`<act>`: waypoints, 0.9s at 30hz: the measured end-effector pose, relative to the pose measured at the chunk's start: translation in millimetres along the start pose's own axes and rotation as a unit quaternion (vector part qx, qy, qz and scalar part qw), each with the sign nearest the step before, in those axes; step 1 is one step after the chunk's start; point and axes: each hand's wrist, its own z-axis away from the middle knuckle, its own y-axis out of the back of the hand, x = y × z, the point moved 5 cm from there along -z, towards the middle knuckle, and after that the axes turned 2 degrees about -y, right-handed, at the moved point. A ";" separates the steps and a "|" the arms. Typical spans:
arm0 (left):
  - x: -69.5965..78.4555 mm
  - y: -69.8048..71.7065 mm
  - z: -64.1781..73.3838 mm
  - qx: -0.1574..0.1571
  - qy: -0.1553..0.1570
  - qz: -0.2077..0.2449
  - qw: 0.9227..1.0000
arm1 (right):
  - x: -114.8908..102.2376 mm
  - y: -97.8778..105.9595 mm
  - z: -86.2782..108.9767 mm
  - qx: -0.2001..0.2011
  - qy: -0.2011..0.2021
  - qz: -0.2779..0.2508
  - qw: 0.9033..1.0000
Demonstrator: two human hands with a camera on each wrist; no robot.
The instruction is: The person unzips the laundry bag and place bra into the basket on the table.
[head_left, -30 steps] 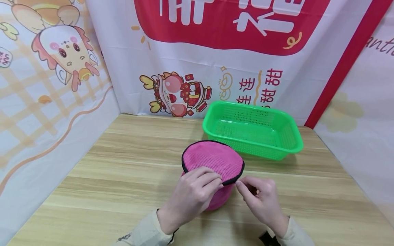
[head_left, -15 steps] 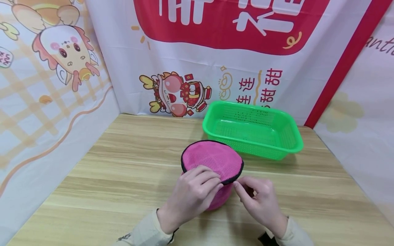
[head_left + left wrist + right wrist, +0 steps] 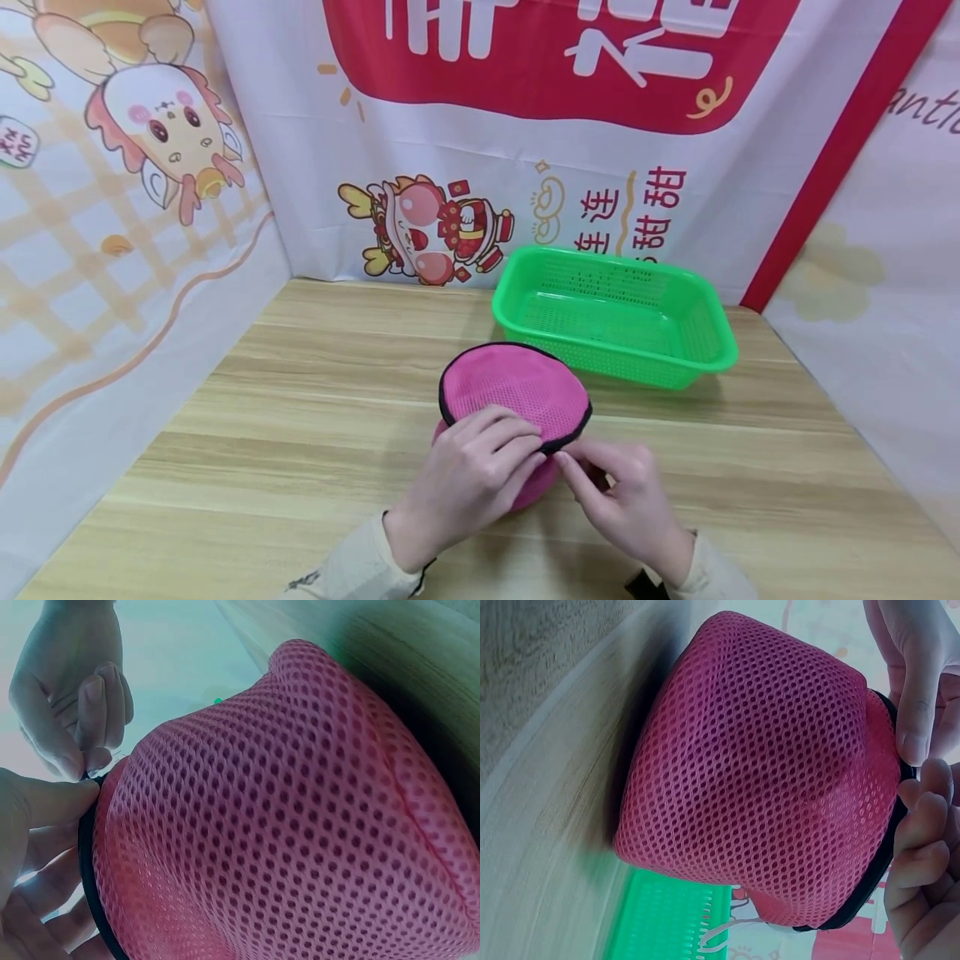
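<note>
A pink mesh bag (image 3: 517,387), shaped like a drum, stands on the table with a black rim (image 3: 581,423) round its top. My left hand (image 3: 476,475) pinches the near part of that rim, its fingers over the top and its thumb below, as the left wrist view shows. Just right of it, my right hand (image 3: 618,500) has thumb and forefinger pinched together at the rim; whatever small part lies between those fingertips is hidden. From the right wrist view, the bag's mesh side (image 3: 757,765) looks full and rounded, and both hands meet at the black edge.
Behind the bag and to its right sits a green plastic basket (image 3: 615,358) with perforated walls. A thin white cord (image 3: 724,930) shows by the bag's far side. Printed cloth (image 3: 300,167) hangs at the back and sides of the wooden table (image 3: 247,433).
My right hand has slid a little to the left along the black rim, closer to my left hand. The left hand keeps its grip, and the bag's top has shifted very slightly left.
</note>
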 end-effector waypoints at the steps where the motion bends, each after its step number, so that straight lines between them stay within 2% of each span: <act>1: 0.0 0.1 0.1 0.001 0.000 0.000 1.000 | -0.4 -0.4 -0.1 -0.002 0.002 -0.004 1.000; 10: 1.1 1.6 0.2 0.007 -0.014 -0.002 1.000 | 1.2 -0.5 1.6 0.003 0.013 -0.013 1.000; 19: 1.6 1.9 0.9 0.004 -0.026 -0.016 1.000 | 3.8 0.4 4.5 0.008 0.000 0.004 1.000; 27: 1.1 2.1 0.6 0.004 -0.022 -0.014 1.000 | 5.7 1.7 5.1 0.014 -0.021 0.013 1.000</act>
